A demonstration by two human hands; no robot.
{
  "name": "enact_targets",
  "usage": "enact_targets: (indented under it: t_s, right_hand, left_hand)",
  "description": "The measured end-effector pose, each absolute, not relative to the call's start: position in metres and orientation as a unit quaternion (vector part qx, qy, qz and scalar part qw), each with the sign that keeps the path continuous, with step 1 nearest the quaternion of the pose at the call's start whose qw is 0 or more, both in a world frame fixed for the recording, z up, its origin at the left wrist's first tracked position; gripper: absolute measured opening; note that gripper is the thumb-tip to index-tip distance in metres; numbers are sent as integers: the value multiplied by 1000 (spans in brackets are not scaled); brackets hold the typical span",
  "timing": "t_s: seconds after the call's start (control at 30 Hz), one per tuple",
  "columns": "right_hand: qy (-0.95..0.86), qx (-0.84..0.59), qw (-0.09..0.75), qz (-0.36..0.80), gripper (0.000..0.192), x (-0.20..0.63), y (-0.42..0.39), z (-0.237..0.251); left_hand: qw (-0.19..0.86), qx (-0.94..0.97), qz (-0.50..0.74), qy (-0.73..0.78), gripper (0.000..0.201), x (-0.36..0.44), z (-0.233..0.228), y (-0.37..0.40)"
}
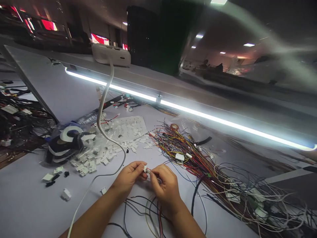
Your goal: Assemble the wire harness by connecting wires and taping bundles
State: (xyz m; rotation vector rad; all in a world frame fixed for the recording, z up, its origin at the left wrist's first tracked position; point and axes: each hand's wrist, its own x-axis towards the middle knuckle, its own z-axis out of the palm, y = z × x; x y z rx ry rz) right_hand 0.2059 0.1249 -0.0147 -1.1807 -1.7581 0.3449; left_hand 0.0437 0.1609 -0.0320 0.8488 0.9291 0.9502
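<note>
Between thumb and fingers, my left hand (130,175) pinches a small white connector housing (145,169). Close against it on the right, my right hand (165,183) is closed on thin wires (149,171) at the housing's end. Whether the wire tips sit inside the housing is too small to tell. Below the hands, black, red and yellow wires (159,219) trail down toward me across the white table. Left of my left hand lies a heap of loose white connector housings (99,158).
A large wire bundle (183,148) stretches along the right, with a white connector (179,156) on top. Rolls of tape in a plastic bag (66,138) sit left, near a printed sheet (131,127). A white cable (100,115) hangs from the shelf, below a light tube (210,115).
</note>
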Motion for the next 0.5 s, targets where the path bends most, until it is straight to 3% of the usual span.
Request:
enact_targets:
  t_s: [0.3,0.5]
  right_hand:
    - [-735,-519,431,71,15,200,126,-18]
    - [-751,-537,384,26,14,199,122,-19]
  left_hand:
    - [725,374,404,413,40,43,-23,159]
    - [629,476,433,437,38,42,-27,156]
